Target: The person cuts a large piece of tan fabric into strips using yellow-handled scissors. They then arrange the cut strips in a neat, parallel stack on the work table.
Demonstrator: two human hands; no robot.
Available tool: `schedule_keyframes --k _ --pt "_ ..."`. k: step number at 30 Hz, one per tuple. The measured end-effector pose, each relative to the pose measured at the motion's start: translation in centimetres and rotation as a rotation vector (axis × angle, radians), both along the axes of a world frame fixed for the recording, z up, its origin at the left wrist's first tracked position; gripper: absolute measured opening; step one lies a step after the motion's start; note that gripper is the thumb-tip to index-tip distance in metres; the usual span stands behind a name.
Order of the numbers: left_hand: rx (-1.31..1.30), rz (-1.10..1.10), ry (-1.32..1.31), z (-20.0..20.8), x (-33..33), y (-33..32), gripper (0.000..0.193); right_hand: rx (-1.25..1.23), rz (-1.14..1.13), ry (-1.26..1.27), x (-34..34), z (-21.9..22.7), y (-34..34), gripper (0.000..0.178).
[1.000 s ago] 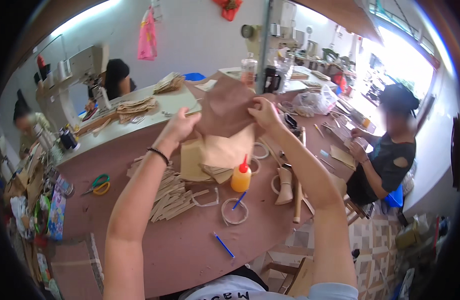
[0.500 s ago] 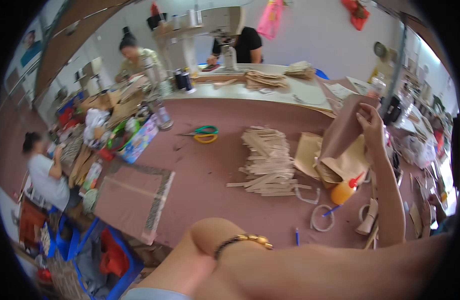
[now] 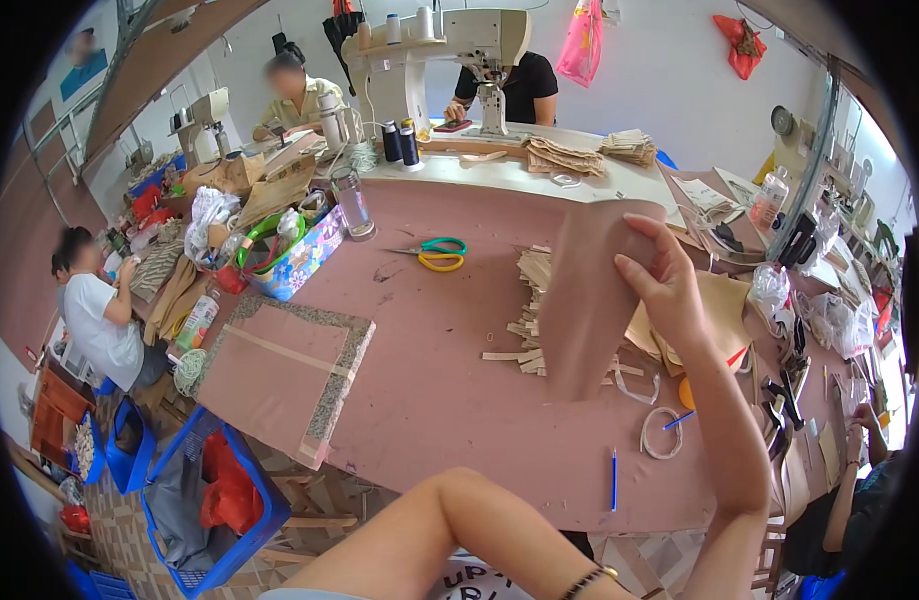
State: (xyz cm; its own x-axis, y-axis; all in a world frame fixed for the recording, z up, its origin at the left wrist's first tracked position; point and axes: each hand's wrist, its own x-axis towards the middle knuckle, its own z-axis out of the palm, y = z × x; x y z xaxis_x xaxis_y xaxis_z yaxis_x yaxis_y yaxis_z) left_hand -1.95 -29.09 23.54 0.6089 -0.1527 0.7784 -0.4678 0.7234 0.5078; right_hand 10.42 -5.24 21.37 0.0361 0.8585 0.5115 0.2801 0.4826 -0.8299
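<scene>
My right hand (image 3: 669,285) pinches the upper right edge of a brownish-pink flat sheet (image 3: 591,310) between thumb and fingers. The sheet hangs tilted above the table and looks like leather or coated material. Behind it lies a pile of narrow beige strips (image 3: 529,290), partly covered by it. Tan flat pieces (image 3: 714,305) are on the table beside my right wrist. My left arm bends across the lower edge with a dark bracelet at the wrist; the left hand itself is outside the picture.
Green-and-yellow-handled scissors (image 3: 441,254) lie on the table (image 3: 429,400). A taped board (image 3: 279,370) rests at its left edge. A blue pen (image 3: 613,480) and a ring of pale strip (image 3: 662,436) are near the front. A sewing machine (image 3: 419,70) stands opposite; other people sit around.
My right hand has brought the sheet leftward, from above the tan pieces to in front of the strip pile. My left arm has dropped lower, and the view has shifted.
</scene>
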Motion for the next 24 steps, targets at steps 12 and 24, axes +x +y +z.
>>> schedule_keyframes --k 12,24 --pt "-0.165 1.556 0.76 -10.9 -14.0 22.3 0.069 -0.021 0.24 0.314 -3.6 -2.3 -6.4 0.064" --pt "0.673 1.878 0.736 -3.5 -17.8 25.5 0.02 -0.233 0.184 -0.044 -2.7 -8.7 -5.8 0.053"
